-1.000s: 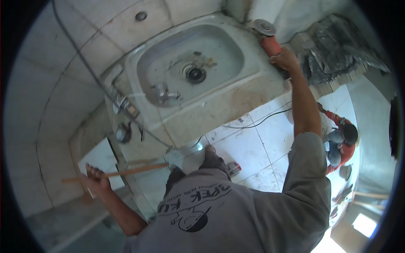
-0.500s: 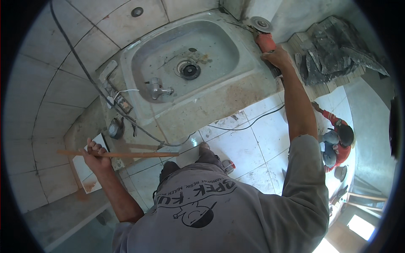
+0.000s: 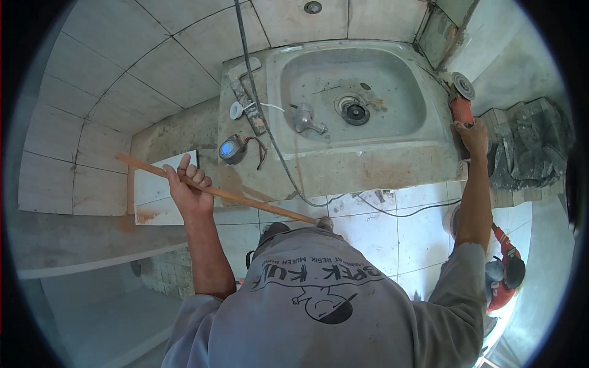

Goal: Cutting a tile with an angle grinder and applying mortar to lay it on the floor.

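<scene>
The person's left hand [image 3: 191, 189], left of centre in the frame, grasps a long, thin strip of light-brown wood [image 3: 261, 205], fingers curled about it; the strip slants from the left side of the frame down to its lower middle. The right hand [image 3: 472, 138], at the upper right, is wrapped around a red-bodied angle grinder with a round grey disc [image 3: 461, 110], which is at the right end of a stained grey concrete worktop [image 3: 362, 164], disc toward the top of the frame. Set into the worktop, upper centre, is a pale grey rectangular sink [image 3: 408, 80], with a silver metal tap [image 3: 308, 121] lying inside it. A rounded grey-and-blue object [image 3: 231, 149] sits left of the sink, below a white round piece [image 3: 236, 110]. A dark cable [image 3: 264, 119] runs down past the sink's left side. Just behind the left hand is a white tile with a reddish smear [image 3: 161, 202]. Crumpled black plastic sheeting [image 3: 529, 147] lies at the right edge, above a co-worker in a red top [image 3: 505, 295].
</scene>
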Action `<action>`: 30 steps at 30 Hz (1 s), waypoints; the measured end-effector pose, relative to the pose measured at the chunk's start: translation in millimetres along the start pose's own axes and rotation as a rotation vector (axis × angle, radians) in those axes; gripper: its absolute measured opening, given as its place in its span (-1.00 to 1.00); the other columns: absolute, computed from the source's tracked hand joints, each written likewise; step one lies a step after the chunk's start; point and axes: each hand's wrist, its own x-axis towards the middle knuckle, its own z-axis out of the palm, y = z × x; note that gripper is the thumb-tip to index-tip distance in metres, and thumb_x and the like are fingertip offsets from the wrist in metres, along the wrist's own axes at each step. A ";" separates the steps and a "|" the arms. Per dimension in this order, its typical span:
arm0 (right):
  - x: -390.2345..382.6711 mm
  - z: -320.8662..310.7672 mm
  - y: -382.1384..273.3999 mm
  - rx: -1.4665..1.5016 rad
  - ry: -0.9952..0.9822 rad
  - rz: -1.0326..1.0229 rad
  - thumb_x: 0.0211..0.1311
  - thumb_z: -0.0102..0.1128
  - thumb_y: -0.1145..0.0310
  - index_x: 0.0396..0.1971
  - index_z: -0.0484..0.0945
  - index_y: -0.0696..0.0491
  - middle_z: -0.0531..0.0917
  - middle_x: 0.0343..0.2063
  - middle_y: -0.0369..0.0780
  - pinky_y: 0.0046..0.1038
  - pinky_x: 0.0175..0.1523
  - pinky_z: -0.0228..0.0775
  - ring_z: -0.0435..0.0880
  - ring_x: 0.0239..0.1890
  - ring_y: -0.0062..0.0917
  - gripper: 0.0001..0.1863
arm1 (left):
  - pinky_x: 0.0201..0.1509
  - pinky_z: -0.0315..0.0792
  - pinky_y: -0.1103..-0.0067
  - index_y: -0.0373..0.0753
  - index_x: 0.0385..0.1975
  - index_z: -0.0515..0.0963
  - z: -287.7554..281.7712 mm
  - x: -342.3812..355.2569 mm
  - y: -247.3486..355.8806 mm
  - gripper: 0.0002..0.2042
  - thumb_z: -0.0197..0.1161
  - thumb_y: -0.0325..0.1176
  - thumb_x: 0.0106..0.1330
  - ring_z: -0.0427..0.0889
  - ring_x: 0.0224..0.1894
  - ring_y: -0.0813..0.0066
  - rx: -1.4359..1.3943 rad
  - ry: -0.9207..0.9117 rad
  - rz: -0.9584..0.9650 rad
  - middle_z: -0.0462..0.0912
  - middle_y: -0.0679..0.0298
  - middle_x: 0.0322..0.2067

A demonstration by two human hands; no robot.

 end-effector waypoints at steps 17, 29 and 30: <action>-320.4 51.9 -167.5 0.971 -0.486 -0.595 0.11 0.23 0.25 -0.24 0.46 0.12 0.53 -0.53 -0.16 -0.34 -0.34 0.36 0.55 -0.45 -0.42 -0.70 | 0.02 0.35 0.42 -0.38 0.17 0.25 100.1 -73.4 -83.3 -0.32 -0.22 0.18 0.38 0.48 -0.14 0.32 0.277 -0.911 -0.110 0.52 0.14 -0.23; -376.4 64.1 -39.7 1.298 0.420 0.644 0.23 0.08 0.30 -0.49 0.46 0.15 0.41 -0.70 -0.34 -0.63 -0.63 0.15 0.31 -0.72 -0.74 -0.78 | 0.14 0.30 0.45 -0.47 -0.01 0.43 30.9 -24.3 -33.4 -0.57 -0.01 -0.17 0.40 0.50 0.01 0.32 1.133 -1.151 0.263 0.53 0.00 -0.06; -394.9 86.1 -26.5 1.318 0.486 0.740 0.23 0.07 0.30 -0.50 0.45 0.13 0.40 -0.71 -0.34 -0.62 -0.65 0.13 0.30 -0.73 -0.74 -0.79 | 0.14 0.29 0.47 -0.44 -0.04 0.46 18.8 -15.4 -29.2 -0.62 0.01 -0.21 0.38 0.48 0.01 0.37 1.165 -1.167 0.259 0.54 0.04 -0.07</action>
